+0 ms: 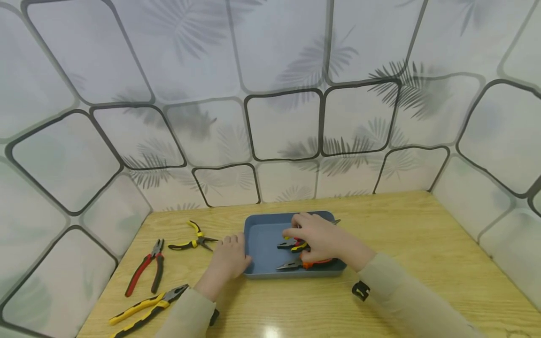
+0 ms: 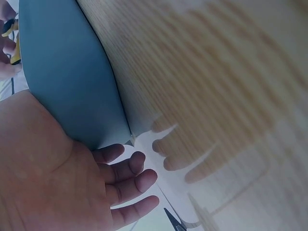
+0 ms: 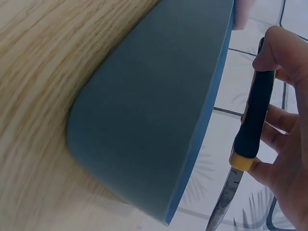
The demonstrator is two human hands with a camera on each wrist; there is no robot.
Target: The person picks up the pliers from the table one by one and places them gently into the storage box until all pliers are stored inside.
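Observation:
A blue tray (image 1: pixel 264 237) stands near the back of the wooden table. My left hand (image 1: pixel 229 257) rests against its left side, fingers loosely extended, the thumb at the rim. Over the right half of the tray, my right hand (image 1: pixel 320 236) grips pliers (image 3: pixel 256 113) with dark, yellow-trimmed handles, thumb and fingers on opposite sides. Their metal tip points past the tray's right side in the head view. Beneath that hand lie long-nose pliers (image 1: pixel 290 265) with orange handles and another pair of pliers (image 1: pixel 287 244), partly hidden by the fingers.
Left of the tray, small black-and-yellow pliers (image 1: pixel 200 240) lie spread open. Red-and-black pliers (image 1: pixel 156 260) lie farther left, and larger yellow-and-black pliers (image 1: pixel 162 300) lie nearer, close to the left sleeve. A patterned cloth wall (image 1: pixel 283 126) encloses the table's back and sides.

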